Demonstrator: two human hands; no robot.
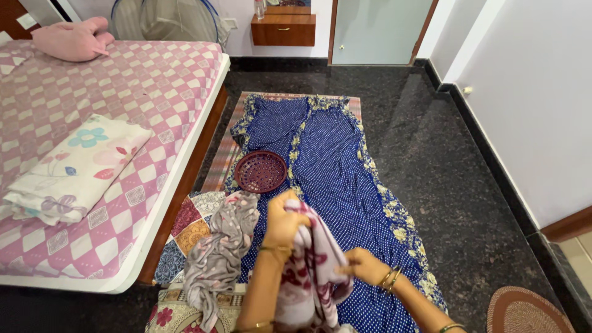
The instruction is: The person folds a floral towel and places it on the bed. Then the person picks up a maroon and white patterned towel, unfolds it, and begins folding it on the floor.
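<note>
Head camera is looking down at a white cloth with dark maroon flower print [311, 265], which is hanging between the two hands just above the floor. Its long axis is running roughly up and down: the left hand [285, 221] is bunching the top end in closed fingers, while the right hand [364, 266] is pinching a side edge lower down and further right, fingers together on the fabric. The bulk of the cloth is therefore lying below the left hand and to the left of the right hand, draping down between the forearms. The left hand is sitting higher and nearer the far end of the spread, the right one closer to the body.

Beneath the hands a long dark blue dotted cloth with a yellow floral border [333, 166] is lying flat on the speckled black stone floor [444, 160], stretching away from the person. A round maroon woven basket [261, 171] is resting on it, well apart from the hands. A grey printed garment [219, 253] is lying crumpled just left of the left forearm, over a patchwork mat [185, 228]. A bed with a pink checked cover [123, 98] is standing to the left.

The lower end of the held cloth is running out of the bottom edge, and its full shape is hard to make out among the folds. The right thumb is hidden behind fabric.
</note>
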